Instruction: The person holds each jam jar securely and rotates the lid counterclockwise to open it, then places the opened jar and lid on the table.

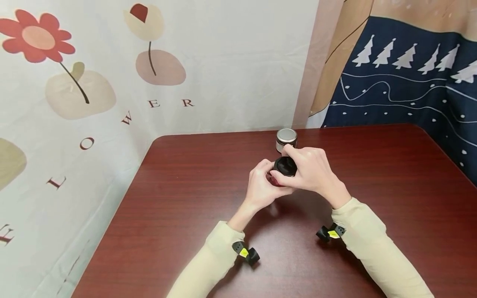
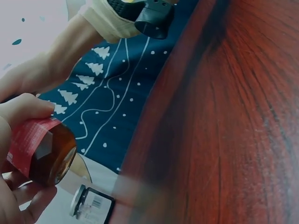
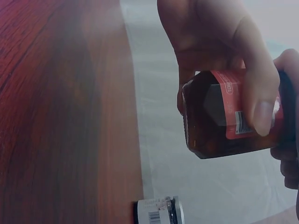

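Note:
A brown glass jar with a red label (image 3: 236, 107) and a black lid (image 1: 285, 165) is held above the table. My left hand (image 1: 261, 186) grips the jar's body, thumb and fingers around the red label. From the other side my right hand (image 1: 313, 169) holds the black lid, its thumb and fingers curled about the rim. In the left wrist view the jar's bare bottom end (image 2: 58, 156) shows below the label. Behind the hands stands a second jar (image 1: 286, 140) with a silver lid and a pale label, apart from both hands.
The dark red wooden table (image 1: 186, 198) reaches back to a white flower-print cloth (image 1: 238, 74). On the right hangs a navy cloth with white trees (image 1: 402, 87). Both wrists carry small black cameras (image 1: 250, 255).

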`<state>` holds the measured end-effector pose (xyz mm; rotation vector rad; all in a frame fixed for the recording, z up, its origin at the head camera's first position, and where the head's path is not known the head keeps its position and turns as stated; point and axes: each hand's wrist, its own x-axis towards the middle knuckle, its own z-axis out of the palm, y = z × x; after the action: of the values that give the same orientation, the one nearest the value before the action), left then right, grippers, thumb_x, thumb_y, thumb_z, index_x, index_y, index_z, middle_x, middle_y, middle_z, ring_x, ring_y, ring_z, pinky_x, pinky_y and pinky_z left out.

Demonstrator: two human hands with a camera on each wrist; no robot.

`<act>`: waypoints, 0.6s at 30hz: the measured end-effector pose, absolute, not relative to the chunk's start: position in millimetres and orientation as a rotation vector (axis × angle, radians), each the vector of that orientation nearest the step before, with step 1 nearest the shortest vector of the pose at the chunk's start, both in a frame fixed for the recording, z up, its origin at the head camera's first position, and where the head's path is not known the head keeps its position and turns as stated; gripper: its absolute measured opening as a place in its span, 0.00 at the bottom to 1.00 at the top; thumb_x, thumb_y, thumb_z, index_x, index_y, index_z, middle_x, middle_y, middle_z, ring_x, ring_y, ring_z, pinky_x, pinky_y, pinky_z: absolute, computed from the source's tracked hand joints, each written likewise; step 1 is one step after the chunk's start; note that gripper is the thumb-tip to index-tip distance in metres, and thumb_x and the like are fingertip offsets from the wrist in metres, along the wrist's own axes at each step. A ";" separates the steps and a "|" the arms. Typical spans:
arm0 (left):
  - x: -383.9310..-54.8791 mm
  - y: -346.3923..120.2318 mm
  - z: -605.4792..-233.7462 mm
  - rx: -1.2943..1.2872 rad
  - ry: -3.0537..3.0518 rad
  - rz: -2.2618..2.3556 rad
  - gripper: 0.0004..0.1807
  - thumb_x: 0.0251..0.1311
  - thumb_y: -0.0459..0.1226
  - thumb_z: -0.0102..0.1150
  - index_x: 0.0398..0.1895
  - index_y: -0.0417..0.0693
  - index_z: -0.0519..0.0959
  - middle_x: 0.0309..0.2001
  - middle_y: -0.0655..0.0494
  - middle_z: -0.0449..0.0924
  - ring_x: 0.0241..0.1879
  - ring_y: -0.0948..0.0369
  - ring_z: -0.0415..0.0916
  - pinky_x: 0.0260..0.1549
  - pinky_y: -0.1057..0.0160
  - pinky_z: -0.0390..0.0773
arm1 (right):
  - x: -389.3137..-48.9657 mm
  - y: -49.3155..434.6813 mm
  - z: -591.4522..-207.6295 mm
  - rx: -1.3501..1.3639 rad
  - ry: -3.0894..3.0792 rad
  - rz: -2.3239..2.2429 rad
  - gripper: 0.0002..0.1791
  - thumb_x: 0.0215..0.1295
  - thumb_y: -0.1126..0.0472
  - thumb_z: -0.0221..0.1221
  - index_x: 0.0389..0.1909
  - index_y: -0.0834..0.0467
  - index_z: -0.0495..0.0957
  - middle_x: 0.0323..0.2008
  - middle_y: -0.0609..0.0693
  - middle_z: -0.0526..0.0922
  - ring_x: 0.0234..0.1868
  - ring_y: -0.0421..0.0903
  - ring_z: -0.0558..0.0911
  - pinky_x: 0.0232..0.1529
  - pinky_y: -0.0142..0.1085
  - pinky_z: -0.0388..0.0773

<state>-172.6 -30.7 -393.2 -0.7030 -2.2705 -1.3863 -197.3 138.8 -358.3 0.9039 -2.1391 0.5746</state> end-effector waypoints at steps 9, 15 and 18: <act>-172.7 -37.9 -391.1 -0.744 -2.296 -1.575 0.21 0.30 0.32 0.83 0.33 0.44 0.84 0.29 0.58 0.74 0.26 0.68 0.72 0.28 0.71 0.78 | -194.2 134.8 -357.2 0.960 -2.105 0.647 0.24 0.55 0.35 0.58 0.28 0.53 0.73 0.14 0.44 0.65 0.15 0.41 0.64 0.15 0.36 0.63; -174.4 -38.3 -389.6 -0.807 -2.321 -1.652 0.20 0.32 0.33 0.83 0.33 0.47 0.85 0.30 0.59 0.74 0.26 0.68 0.72 0.27 0.70 0.77 | -192.0 135.4 -356.6 0.965 -2.057 0.685 0.22 0.53 0.37 0.59 0.27 0.53 0.73 0.14 0.44 0.65 0.15 0.41 0.65 0.15 0.36 0.63; -176.0 -40.7 -387.9 -0.825 -2.317 -1.646 0.20 0.32 0.33 0.83 0.33 0.46 0.85 0.30 0.60 0.76 0.27 0.68 0.73 0.28 0.70 0.77 | -192.4 133.3 -355.1 0.976 -2.043 0.701 0.22 0.53 0.37 0.60 0.27 0.54 0.74 0.14 0.44 0.66 0.15 0.41 0.65 0.15 0.37 0.64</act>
<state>-176.0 -40.7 -387.9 -0.8254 -2.3170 -1.6459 -192.4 133.3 -355.1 0.9763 -2.0429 0.7006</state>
